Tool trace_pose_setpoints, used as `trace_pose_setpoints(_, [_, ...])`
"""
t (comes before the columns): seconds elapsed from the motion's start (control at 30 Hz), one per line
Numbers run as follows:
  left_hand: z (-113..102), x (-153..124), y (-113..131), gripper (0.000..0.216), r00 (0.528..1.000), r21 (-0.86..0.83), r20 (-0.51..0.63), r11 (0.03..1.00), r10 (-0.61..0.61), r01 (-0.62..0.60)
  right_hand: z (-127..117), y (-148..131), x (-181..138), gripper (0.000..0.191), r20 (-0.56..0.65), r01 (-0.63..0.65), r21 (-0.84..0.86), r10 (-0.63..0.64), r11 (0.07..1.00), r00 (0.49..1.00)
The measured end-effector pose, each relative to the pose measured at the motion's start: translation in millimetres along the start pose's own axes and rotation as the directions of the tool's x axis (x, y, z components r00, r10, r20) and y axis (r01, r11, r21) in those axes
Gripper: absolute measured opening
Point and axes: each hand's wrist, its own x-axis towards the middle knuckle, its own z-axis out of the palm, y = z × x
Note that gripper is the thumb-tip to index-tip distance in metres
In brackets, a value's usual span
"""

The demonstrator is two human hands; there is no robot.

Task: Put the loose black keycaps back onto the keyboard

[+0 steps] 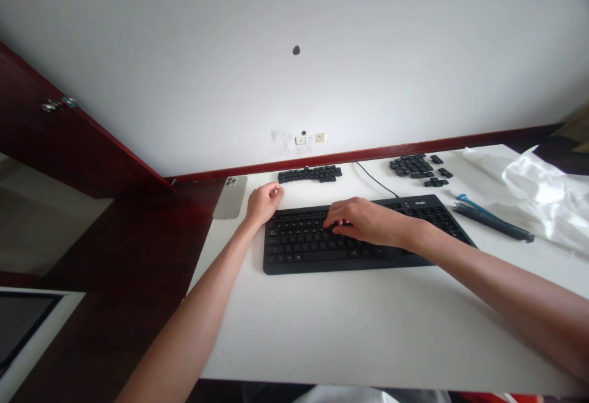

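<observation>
A black keyboard (322, 256) lies on the white table (350, 323) below my hands. My right hand (361, 220) is over its middle, fingers bent and pointing down at the keys, thumb close to them. Whether a small part is between the fingertips, I cannot make out. At the keyboard's upper left corner rests my left hand (263, 203), fingers curled in with the thumb against them; the inside of that hand is hidden. Behind the keyboard are a row of loose black keycaps (309, 174) and, farther right, a cluster of black keycaps (408, 166).
A phone (230, 197) lies at the table's left edge. To the right are a dark narrow brush-like tool (492, 222), a blue-handled tool (473, 204) and crumpled white plastic (547, 188). The keyboard's cable (377, 180) runs back toward the wall. A dark red door (50, 121) stands left.
</observation>
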Motion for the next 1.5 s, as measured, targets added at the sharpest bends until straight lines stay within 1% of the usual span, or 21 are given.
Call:
trace_pose_setpoints(0.1, [0,0,0,0.028,1.000,-0.003,-0.001,1.000,0.001,-0.001,3,-3,2,0.018,-0.008,0.024,0.038,-0.024,0.999,1.000])
trace_pose_setpoints(0.17, [0,0,0,0.028,1.000,-0.002,-0.003,1.000,0.000,0.000,2,-6,2,0.017,-0.027,0.016,0.037,-0.015,0.999,1.000])
trace_pose_setpoints(0.23, [0,1,0,0.028,1.000,-0.001,-0.003,1.000,0.001,-0.001,1,-6,2,0.019,-0.073,-0.027,-0.013,0.026,1.000,0.997])
trace_pose_setpoints(0.33, [0,1,0,0.029,1.000,-0.003,0.001,1.000,0.003,-0.003,1,-2,2,0.020,-0.133,-0.124,-0.111,0.109,0.986,0.985])
trace_pose_setpoints(0.4, [0,1,0,0.029,1.000,-0.006,0.006,1.000,0.001,-0.001,3,2,4,0.017,-0.127,-0.151,-0.123,0.135,0.981,0.983])
trace_pose_setpoints(0.47, [0,0,0,0.029,1.000,-0.007,0.009,1.000,0.000,0.000,5,6,5,0.017,-0.111,-0.145,-0.097,0.134,0.985,0.985])
trace_pose_setpoints(0.67, [-1,0,-1,0.029,1.000,-0.012,0.010,1.000,0.000,0.000,3,8,6,0.030,-0.104,-0.153,-0.001,0.152,0.988,0.983])
trace_pose_setpoints(0.8, [-1,0,-1,0.029,1.000,-0.005,0.010,1.000,0.000,0.000,-1,4,3,0.029,-0.090,-0.152,0.026,0.153,0.988,0.984])
trace_pose_setpoints(0.9, [-1,-1,1,0.030,1.000,0.001,0.010,1.000,0.000,0.000,-3,1,2,0.031,-0.075,-0.173,0.015,0.174,0.985,0.982])
trace_pose_setpoints(1.03, [-2,-1,2,0.030,1.000,0.001,0.011,1.000,-0.002,0.002,-5,-1,1,0.035,-0.072,-0.203,-0.061,0.198,0.977,0.978])
trace_pose_setpoints(1.1, [-2,-1,1,0.030,1.000,0.000,0.011,1.000,-0.003,0.003,-6,0,0,0.036,-0.078,-0.188,-0.089,0.182,0.978,0.980])
trace_pose_setpoints(1.2, [-1,-1,1,0.029,1.000,0.001,0.010,1.000,0.002,-0.002,-6,2,-1,0.035,-0.068,-0.136,-0.086,0.130,0.987,0.989])
trace_pose_setpoints(1.37, [0,0,0,0.029,1.000,0.006,0.011,1.000,-0.007,0.007,-4,3,-1,0.023,-0.059,-0.072,-0.076,0.068,0.995,0.996])
trace_pose_setpoints(1.43, [0,0,0,0.029,1.000,0.008,0.011,1.000,-0.011,0.011,-3,4,0,0.019,-0.085,-0.066,-0.084,0.059,0.994,0.995])
trace_pose_setpoints(1.5, [0,0,1,0.029,1.000,0.010,0.010,1.000,-0.012,0.012,-2,5,1,0.016,-0.111,-0.087,-0.081,0.078,0.993,0.991])
